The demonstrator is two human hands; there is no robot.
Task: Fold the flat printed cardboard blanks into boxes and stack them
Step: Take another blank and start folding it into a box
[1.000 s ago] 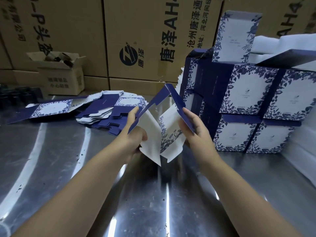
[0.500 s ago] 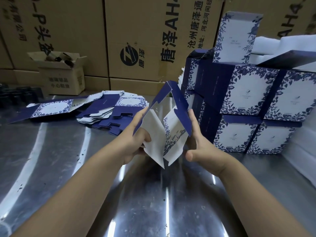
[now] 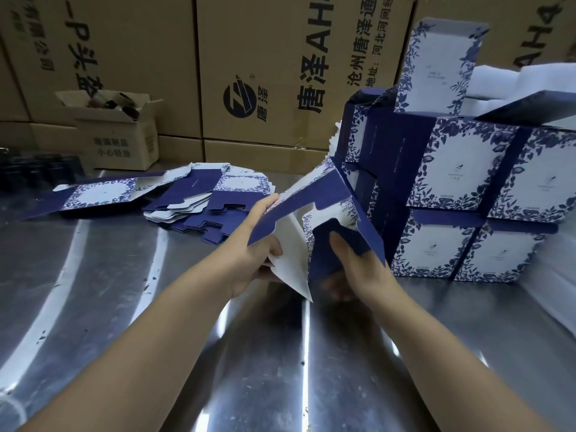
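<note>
Blank (image 3: 311,194) | left hand (image 3: 252,254), right hand (image 3: 358,269) grip it | stacked boxes (image 3: 452,176) close right | flat pile (image 3: 199,207) left

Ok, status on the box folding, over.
Left hand grips half-folded blank. Right hand holds its blue flap. Folded boxes stacked close behind, flat blanks left.

Blank (image 3: 311,196): navy outside, white inside, leafy blue border. Boxes (image 3: 458,173): white panels framed in navy foliage, navy sides. Cartons (image 3: 274,32): brown, black print. Table (image 3: 280,353): silver-grey.
</note>
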